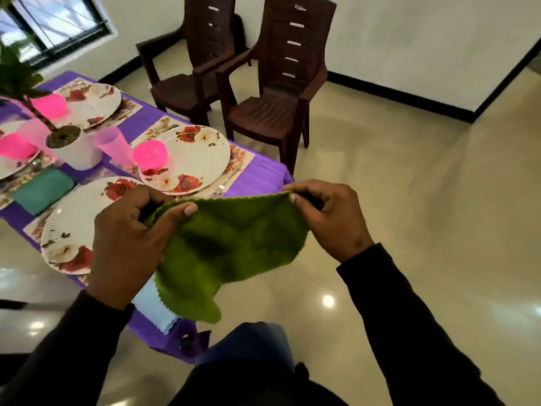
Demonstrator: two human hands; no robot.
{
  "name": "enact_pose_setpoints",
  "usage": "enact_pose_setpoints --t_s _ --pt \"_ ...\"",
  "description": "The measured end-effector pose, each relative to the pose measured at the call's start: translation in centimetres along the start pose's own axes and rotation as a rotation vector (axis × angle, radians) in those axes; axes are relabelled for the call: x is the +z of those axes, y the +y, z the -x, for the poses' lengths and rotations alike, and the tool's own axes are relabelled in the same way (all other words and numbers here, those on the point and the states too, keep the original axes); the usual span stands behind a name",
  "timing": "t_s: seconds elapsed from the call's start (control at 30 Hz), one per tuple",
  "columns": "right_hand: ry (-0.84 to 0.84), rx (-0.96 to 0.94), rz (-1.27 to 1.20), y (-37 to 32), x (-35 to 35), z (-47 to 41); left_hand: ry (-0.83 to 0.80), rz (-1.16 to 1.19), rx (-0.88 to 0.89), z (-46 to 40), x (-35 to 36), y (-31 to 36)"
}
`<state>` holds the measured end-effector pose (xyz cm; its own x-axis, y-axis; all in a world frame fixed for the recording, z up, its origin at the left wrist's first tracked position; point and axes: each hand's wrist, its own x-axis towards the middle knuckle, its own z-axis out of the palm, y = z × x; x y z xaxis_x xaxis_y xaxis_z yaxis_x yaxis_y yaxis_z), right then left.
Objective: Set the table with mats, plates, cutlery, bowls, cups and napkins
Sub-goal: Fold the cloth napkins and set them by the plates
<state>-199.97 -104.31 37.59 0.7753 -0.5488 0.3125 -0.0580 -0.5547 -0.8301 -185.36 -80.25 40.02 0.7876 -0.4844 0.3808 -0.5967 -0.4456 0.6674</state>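
Observation:
I hold a green napkin [231, 253] stretched in the air in front of me, off the table's near corner. My left hand [128, 241] pinches its left top corner and my right hand [328, 218] pinches its right top corner. On the purple-covered table [257, 177] lie floral mats with floral plates: one nearest me [67, 230], one in the middle [196, 159], one at the far end [93, 104]. A pink bowl [149, 155] sits on the middle plate. A folded teal napkin [42, 190] lies left of the nearest plate. A pale blue napkin [155, 309] lies under my left wrist.
A white pot with a plant [73, 148] stands mid-table among pink cups [112, 145]. A fork [227, 180] lies right of the middle plate. Two dark brown plastic chairs [278, 92] stand beyond the table near the wall. Shiny tiled floor spreads to the right.

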Motion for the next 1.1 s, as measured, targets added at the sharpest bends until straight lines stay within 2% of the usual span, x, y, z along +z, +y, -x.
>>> enact_pose_setpoints --t_s 0.13,0.33,0.53,0.67,0.9,1.1 --pt "-0.020 -0.064 0.008 1.9 -1.9 -5.8 0.007 -0.012 -0.012 -2.3 3.2 1.6" --pt "-0.034 -0.136 0.067 5.5 -5.9 -14.7 0.003 0.134 -0.060 -9.6 10.2 3.5" --pt "-0.168 -0.008 0.033 11.0 -8.8 -24.4 -0.047 0.374 -0.127 -19.5 20.8 5.3" --pt "-0.263 -0.089 0.121 12.8 -9.4 -30.8 -0.122 0.394 -0.050 -25.0 26.1 6.9" --pt "-0.146 -0.158 0.016 17.7 -9.9 -40.8 -0.025 0.301 -0.133 -32.1 28.9 4.8" --pt "-0.229 -0.179 -0.165 22.5 -7.2 -52.7 0.277 0.032 -0.228 -38.0 29.8 2.3"
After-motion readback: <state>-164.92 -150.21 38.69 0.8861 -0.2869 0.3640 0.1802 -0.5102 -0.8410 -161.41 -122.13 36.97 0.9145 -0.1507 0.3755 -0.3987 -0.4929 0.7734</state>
